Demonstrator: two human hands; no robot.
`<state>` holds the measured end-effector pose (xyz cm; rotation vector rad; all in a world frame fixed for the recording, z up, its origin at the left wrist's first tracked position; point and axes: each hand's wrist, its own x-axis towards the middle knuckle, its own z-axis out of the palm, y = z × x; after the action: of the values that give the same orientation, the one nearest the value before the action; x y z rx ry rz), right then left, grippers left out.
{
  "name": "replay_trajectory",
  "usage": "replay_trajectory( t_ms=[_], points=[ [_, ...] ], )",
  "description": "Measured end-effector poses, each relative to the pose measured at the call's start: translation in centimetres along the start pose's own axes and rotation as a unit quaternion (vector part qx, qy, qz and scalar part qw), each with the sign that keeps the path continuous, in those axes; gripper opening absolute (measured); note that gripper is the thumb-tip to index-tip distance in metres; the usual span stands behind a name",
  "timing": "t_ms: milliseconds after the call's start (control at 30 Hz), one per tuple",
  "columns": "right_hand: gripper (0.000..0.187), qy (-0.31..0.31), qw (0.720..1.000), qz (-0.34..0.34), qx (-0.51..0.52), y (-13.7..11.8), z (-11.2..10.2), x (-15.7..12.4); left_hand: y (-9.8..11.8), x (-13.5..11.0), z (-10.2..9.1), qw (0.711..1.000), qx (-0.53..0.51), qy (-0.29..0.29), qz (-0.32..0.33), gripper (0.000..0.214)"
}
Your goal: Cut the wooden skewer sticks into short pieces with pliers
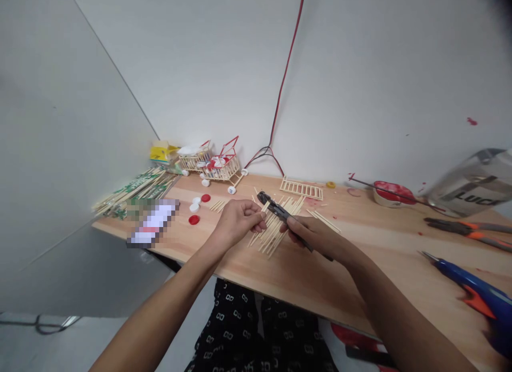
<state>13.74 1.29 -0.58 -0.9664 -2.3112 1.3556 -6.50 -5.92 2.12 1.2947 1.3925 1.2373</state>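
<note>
**Seems to Be Cutting a Stick to Length**

Holds the dark pliers (pixel 278 208) in the right hand (pixel 316 232), with the grip closed around the handles. Pinches a short pale stick (pixel 265 205) in the left hand (pixel 242 220), thumb against fingers, right beside the head of the tool. Holds the stick above the middle of the table (pixel 384 239), over the loose pile of sticks (pixel 272 239). Appears, from this, to be at the step of trimming. Does not show clearly the exact opening of the jaws.

Has a small ladder-like frame (pixel 302 189) at the far side, slightly right of the pile, and some short pieces (pixel 217 205) to the left of it. Has, farther left, two small stick carts (pixel 220 171) near the wall.

Calls next, by judgement, for setting the stick squarely between the jaws, for leaving the left fingertips clear of the edges, and only then for squeezing the handles. Risks losing the cut end among the pile.
</note>
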Motion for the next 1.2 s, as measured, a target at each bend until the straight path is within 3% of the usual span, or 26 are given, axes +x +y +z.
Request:
replay_trajectory(
  t_ms=[333, 567, 933, 1200],
  points=[
    [0.059, -0.007, 1.000, 0.013, 0.023, 0.0, 0.1, 0.0, 0.0, -0.1, -0.1, 1.000, 0.008, -0.003, -0.008, 0.014],
    [0.057, 0.005, 1.000, 0.003, 0.000, -0.2, 0.2, 0.0, -0.7, -0.1, -0.1, 0.995, 0.091, 0.018, 0.039, 0.018],
    [0.052, 0.078, 0.988, -0.035, -0.126, -1.0, 0.3, -0.4, 0.3, -0.5, 0.5, 0.946, 0.298, 0.080, 0.099, 0.015],
    [0.047, 0.118, 0.979, -0.055, -0.160, -1.0, 0.6, -0.4, -0.1, 0.2, 0.6, 0.951, 0.280, 0.073, 0.111, 0.017]
  ],
)
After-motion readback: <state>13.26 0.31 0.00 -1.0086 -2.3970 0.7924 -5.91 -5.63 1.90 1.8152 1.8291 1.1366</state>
